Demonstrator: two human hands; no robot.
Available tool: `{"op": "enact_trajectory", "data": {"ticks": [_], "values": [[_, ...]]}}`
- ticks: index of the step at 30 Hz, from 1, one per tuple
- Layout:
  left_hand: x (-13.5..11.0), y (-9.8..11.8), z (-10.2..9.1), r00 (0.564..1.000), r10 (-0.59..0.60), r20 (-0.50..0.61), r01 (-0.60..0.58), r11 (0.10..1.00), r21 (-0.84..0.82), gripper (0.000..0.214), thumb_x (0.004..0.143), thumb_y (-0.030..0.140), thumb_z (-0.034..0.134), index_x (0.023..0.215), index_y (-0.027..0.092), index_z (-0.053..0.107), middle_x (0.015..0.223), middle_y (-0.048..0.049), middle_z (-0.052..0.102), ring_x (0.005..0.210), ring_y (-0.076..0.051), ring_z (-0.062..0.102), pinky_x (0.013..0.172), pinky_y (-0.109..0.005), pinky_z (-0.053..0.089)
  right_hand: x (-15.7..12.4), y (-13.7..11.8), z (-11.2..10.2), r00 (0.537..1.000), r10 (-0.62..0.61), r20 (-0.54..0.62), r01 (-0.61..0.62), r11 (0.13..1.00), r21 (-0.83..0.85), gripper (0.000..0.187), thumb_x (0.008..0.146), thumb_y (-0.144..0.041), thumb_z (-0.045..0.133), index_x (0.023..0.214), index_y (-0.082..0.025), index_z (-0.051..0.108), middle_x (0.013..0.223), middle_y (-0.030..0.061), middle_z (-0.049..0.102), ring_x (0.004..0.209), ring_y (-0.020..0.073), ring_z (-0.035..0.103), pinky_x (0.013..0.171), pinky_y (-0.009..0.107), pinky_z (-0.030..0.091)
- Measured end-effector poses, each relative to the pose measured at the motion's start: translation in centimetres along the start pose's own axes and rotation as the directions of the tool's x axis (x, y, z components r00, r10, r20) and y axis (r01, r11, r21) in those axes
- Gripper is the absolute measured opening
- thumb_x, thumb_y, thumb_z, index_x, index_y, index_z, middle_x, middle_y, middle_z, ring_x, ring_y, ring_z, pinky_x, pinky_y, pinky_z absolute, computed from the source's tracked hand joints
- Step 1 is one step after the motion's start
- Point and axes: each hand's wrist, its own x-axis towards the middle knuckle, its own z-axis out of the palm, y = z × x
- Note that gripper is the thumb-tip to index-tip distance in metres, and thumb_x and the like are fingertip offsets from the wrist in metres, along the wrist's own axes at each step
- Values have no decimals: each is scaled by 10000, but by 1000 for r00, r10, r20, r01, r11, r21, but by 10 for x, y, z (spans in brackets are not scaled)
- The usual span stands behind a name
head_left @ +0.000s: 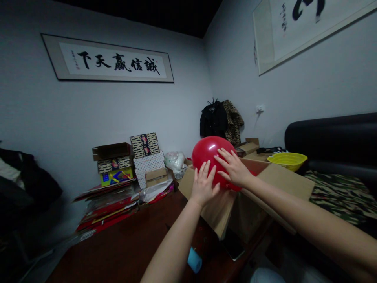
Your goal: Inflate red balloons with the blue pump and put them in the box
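Observation:
A shiny red balloon point(209, 151), blown up round, sits at the mouth of an open cardboard box point(250, 220). My left hand point(203, 184) lies against the balloon's near lower side with its fingers spread. Higher up and to the right, my right hand point(234, 168) touches the balloon with fingers stretched apart. Neither hand wraps round it. More red shows inside the box behind my right wrist, partly hidden. The box's flaps stand folded outward under and beside my forearms.
On the dark brown table point(123, 243) lie a blue cylinder point(194, 260) and a phone point(233, 247). Stacked boxes and red packaging point(108, 212) stand at the left. A yellow basket point(288, 160) and camouflage cloth point(341, 196) are at the right, near a black sofa point(332, 135).

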Motion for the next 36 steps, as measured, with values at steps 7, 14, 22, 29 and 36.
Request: {"op": "enact_trajectory", "data": {"ticks": [7, 14, 22, 29, 36], "values": [[-1, -5, 33, 997, -16, 76, 16, 1000, 9, 575, 798, 370, 483, 1332, 213, 339, 1436, -122, 275, 1317, -265, 196, 1038, -552, 160, -19, 25, 24, 996, 1, 84, 0, 1000, -8, 482, 853, -354, 440, 1304, -195, 383, 1399, 120, 323, 1307, 260, 221, 1018, 520, 228], [-16, -9, 54, 982, -90, 163, 89, 996, 11, 546, 815, 415, 443, 1317, 217, 366, 1424, -120, 298, 1306, -269, 224, 1035, -555, 151, -39, 37, 43, 989, 33, 144, -37, 999, 22, 446, 864, -362, 419, 1278, -195, 421, 1331, 116, 428, 1257, 240, 332, 1007, 498, 276], [-35, -19, 53, 970, -146, 196, 145, 989, 21, 545, 812, 417, 449, 1311, 213, 371, 1425, -125, 292, 1302, -270, 233, 1033, -552, 158, -38, 29, 45, 989, 73, 132, -84, 994, 77, 421, 873, -376, 408, 1256, -206, 448, 1314, 107, 449, 1254, 239, 337, 1006, 495, 292], [-54, -27, 46, 960, -189, 207, 188, 982, 27, 555, 808, 415, 459, 1318, 218, 363, 1428, -124, 290, 1297, -270, 249, 1037, -542, 155, -32, 3, 49, 991, 42, 129, -61, 988, 145, 386, 879, -359, 411, 1225, -201, 472, 1284, 104, 476, 1231, 233, 373, 1002, 487, 313], [-88, -32, 35, 947, -230, 224, 226, 973, 43, 559, 809, 417, 460, 1321, 217, 360, 1425, -127, 295, 1298, -272, 249, 1034, -551, 151, -28, -47, 45, 987, -53, 153, 15, 970, 243, 423, 877, -354, 429, 1273, -206, 412, 1322, 102, 434, 1265, 223, 321, 1018, 488, 292]]}}
